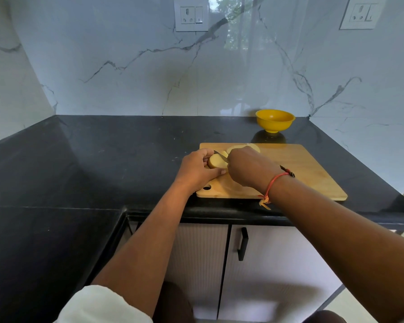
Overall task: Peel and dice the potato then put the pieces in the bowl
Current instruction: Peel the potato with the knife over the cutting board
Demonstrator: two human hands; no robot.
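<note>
While the left hand (196,170) curls round a pale potato (214,161) at the far left corner of the wooden board (308,173), thumb on its near side, the right hand (248,169) is clenched on a knife (220,155); blade lies across the potato, tip pointing far left; further cut pieces (254,147) lie just beyond the right hand, at the board's far edge; board rests on the black table (126,145), near its front edge; yellow bowl (275,121) stands upright on the table beyond the board, apart from it.
</note>
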